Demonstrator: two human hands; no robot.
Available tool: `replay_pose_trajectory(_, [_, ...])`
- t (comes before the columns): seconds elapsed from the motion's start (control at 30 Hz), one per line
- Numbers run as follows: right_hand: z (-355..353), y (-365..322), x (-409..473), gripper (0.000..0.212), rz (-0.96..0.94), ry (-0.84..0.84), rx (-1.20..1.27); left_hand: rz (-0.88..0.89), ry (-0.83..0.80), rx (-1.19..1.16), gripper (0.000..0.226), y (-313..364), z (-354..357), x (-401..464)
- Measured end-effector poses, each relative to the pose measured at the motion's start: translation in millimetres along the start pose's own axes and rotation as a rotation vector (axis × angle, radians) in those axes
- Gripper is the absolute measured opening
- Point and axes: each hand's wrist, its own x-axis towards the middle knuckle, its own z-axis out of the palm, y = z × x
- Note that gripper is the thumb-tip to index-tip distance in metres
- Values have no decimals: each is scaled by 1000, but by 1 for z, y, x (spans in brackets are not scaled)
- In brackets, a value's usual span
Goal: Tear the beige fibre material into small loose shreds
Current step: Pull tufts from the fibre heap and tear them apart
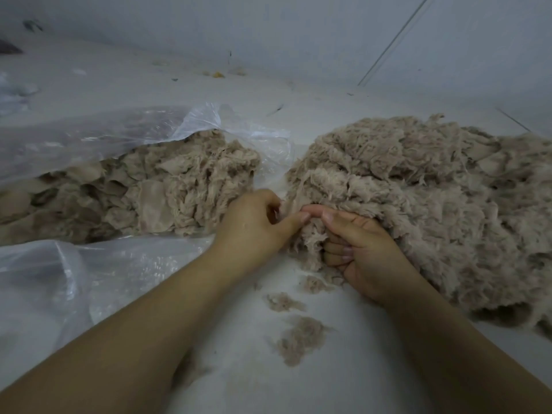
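Loose tufts (pixel 300 336) lay nearest on the white floor (pixel 343 383). Above them, the left hand (pixel 254 225) and right hand (pixel 358 249) both pinched a clump at the near edge of the beige fibre pile (pixel 418 189), beside the plastic bag (pixel 89 138) of fibre.

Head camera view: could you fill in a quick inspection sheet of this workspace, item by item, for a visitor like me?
Surface: pale grey floor, dusted with fibre fluff.
Job's things: big shredded fibre pile on the right; untorn beige fibre material lying in an open clear plastic bag on the left.
Clutter: small loose tufts between the forearms; yellowish scraps by the far wall.
Grippers: left hand pinches fibre at the pile's near edge; right hand grips a clump beside it.
Cables: nothing seen.
Surroundings: pale wall behind, with a thin dark diagonal line on it.
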Motion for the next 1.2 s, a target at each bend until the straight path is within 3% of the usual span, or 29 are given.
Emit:
replay_pose_trajectory(0.1, [-1,0,0,30,5,-29,-13,-48,-7,-247,26,-3,13,-1])
replay_pose_trajectory(0.2, [-1,0,-1,29,-14,-47,-34,12,-53,-417,25,0,18,-6])
replay_pose_trajectory(0.4, [2,-4,-3,25,-6,-41,-81,166,-120,-373,25,7,23,-19])
replay_pose_trajectory(0.53, [4,-6,-1,21,40,82,-30,246,-134,-481,24,11,19,-22])
replay_pose_trajectory(0.6, [5,-6,0,30,56,141,-1,264,-131,-536,22,15,16,-25])
replay_pose_trajectory(0.87, [5,-6,3,31,86,178,80,304,41,-748,23,20,8,-25])
replay_pose_trajectory(0.97, [4,-5,3,37,93,184,108,139,53,-811,21,15,10,-21])
replay_pose_trajectory(1.07, [5,-5,3,34,93,185,124,-172,-91,-915,18,10,13,-17])
replay_pose_trajectory(1.2, [7,-5,3,34,84,210,108,-310,-191,-772,19,6,20,-12])
